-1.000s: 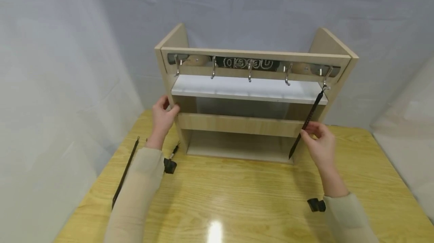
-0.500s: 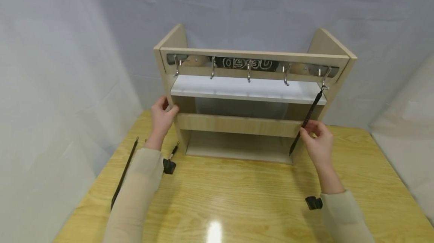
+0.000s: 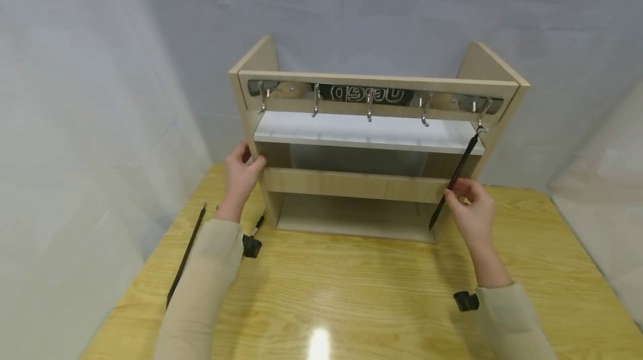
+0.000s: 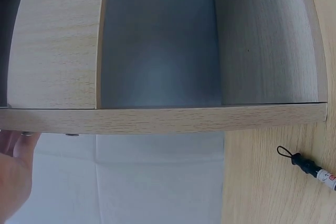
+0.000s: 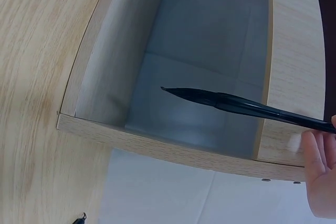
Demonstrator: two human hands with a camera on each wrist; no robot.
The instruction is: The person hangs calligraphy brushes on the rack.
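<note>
Right-hand grip: narrow; the right hand (image 3: 472, 209) pinches the black calligraphy brush (image 3: 461, 163) at mid-shaft between thumb and fingers.
Brush position: tilted, loop end up at the rightmost hook (image 3: 483, 113), pointed tip down toward the left; whether the loop is fully seated is too small to tell.
Brush tip: free, in front of the lower compartment opening, near the right side panel (image 5: 173, 149).
Left-hand grip: the left hand (image 3: 241, 173) holds the left side panel (image 4: 157, 121), thumb at the front edge, fingers on the outer face.
Front rail: the lower front rail (image 3: 356, 184) spans between both panels, level with the right hand.
Hook strip: four further hooks stand left of the brush, spaced apart.
White shelf: the white shelf (image 3: 369, 130) lies behind and below the hooks.
Table: a long brush (image 3: 187, 254) and a white-labelled brush (image 4: 310, 169) lie left of the rack; bare wood-grain tabletop (image 3: 351, 293) extends forward of the base edge.
</note>
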